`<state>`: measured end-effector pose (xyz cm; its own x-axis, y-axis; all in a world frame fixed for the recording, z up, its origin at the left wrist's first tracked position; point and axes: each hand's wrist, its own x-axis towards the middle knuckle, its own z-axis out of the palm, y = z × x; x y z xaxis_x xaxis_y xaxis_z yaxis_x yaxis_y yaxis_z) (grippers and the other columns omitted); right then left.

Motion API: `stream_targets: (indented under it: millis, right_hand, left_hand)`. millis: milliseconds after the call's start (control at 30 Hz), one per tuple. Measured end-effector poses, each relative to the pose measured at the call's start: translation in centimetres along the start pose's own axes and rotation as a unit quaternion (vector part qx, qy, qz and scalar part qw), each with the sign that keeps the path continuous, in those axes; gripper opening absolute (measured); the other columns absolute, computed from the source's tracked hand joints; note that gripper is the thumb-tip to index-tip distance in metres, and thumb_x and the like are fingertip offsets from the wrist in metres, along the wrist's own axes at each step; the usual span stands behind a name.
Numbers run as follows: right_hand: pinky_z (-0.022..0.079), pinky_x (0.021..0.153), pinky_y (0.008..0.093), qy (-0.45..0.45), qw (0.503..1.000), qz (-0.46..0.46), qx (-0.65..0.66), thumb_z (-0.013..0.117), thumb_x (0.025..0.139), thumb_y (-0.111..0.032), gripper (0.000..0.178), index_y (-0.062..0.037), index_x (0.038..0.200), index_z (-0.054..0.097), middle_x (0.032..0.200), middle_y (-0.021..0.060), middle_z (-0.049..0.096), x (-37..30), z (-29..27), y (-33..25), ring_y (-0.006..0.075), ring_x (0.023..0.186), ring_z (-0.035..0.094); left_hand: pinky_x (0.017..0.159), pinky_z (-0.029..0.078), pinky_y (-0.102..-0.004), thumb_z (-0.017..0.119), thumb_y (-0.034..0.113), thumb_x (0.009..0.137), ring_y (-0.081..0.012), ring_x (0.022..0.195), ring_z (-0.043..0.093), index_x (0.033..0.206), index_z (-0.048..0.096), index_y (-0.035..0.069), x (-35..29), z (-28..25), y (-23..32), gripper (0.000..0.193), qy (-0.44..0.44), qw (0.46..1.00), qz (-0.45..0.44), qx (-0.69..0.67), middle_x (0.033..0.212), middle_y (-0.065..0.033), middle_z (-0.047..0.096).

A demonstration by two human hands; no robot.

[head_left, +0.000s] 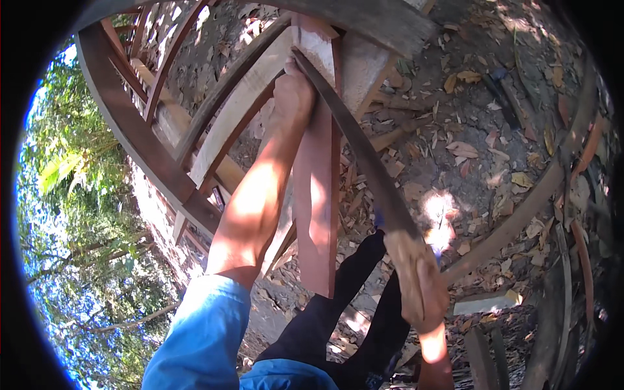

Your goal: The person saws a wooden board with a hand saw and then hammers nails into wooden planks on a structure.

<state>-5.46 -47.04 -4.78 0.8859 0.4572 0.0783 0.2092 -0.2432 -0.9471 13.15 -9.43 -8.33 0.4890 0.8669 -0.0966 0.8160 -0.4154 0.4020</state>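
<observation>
My right hand (426, 292) is closed around the wooden handle of a handsaw (364, 153). Its long dark blade runs up and to the left, and the narrow tip reaches the joint of the timbers; the teeth are too small to make out. Beside that tip, my left hand (294, 97) is wrapped around the wood, thumb pointing up. Below the left hand a reddish-brown plank (315, 208) hangs down toward my legs. A pale curved timber (240, 107) meets it at the top from the left. The left fingers are partly hidden behind the wood.
Dark curved timbers (123, 107) form a frame at the left, and a thick beam (377, 23) crosses the top. Dry leaves and wood chips litter the ground (468, 156). A dark-headed tool (504, 101) lies at the upper right. Curved branches and loose offcuts (484, 302) are at the right.
</observation>
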Motion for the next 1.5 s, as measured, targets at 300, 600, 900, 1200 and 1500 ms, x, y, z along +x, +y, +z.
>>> stream_targets:
  millis: [300,600,900,1200,1500]
  right_hand:
    - [0.054,0.1,0.0464,0.022,0.998,-0.045,0.033,0.069,0.088,-0.002,0.051,0.0028,0.138,0.06,0.12,0.0291,0.069,11.2,7.9,-0.2,0.0461,0.113,0.067]
    - [0.054,0.1,0.0462,0.021,0.996,-0.081,0.024,0.072,0.083,0.001,0.062,0.0024,0.143,0.055,0.129,0.028,0.066,11.4,6.3,2.4,0.0449,0.118,0.065]
    - [0.046,0.113,0.0506,-0.05,0.999,0.001,0.007,0.069,0.088,0.005,0.056,0.0093,0.142,0.054,0.141,0.0327,0.059,-1.5,-1.0,0.2,0.0469,0.134,0.057]
    - [0.054,0.097,0.0479,0.059,0.99,-0.121,0.048,0.076,0.073,0.0,0.074,-0.0001,0.144,0.056,0.11,0.0236,0.07,14.0,11.0,0.4,0.0407,0.107,0.068]
    - [0.051,0.106,0.0513,-0.012,0.999,-0.032,0.021,0.076,0.082,0.002,0.059,0.005,0.138,0.06,0.129,0.0275,0.067,1.6,0.1,1.8,0.046,0.121,0.065]
  left_hand:
    - [0.089,0.054,-0.0516,0.057,0.049,0.099,-0.0489,0.106,0.069,0.109,0.073,-0.01,5.8,0.3,-8.2,0.062,-0.087,0.987,0.136,-0.011,0.108,-0.0333,0.072]
    - [0.09,0.054,-0.0541,0.051,0.045,0.102,-0.0468,0.104,0.07,0.1,0.076,-0.004,4.7,1.0,-7.1,0.055,-0.083,0.939,0.298,0.151,0.109,-0.0333,0.071]
    - [0.093,0.05,-0.0524,0.036,0.053,0.108,-0.0485,0.11,0.067,0.106,0.071,-0.014,2.1,1.0,-3.4,0.076,-0.035,0.999,0.021,0.007,0.107,-0.0356,0.07]
    - [0.068,0.054,-0.0518,0.055,0.049,0.098,-0.0426,0.08,0.074,0.096,0.077,0.003,12.1,-2.0,-13.1,0.051,-0.085,0.918,0.378,-0.082,0.084,-0.0224,0.075]
    - [0.08,0.055,-0.0483,0.051,0.034,0.1,-0.0472,0.097,0.07,0.095,0.073,-0.013,5.9,1.8,-7.7,0.052,0.025,0.997,0.075,0.012,0.093,-0.0373,0.07]
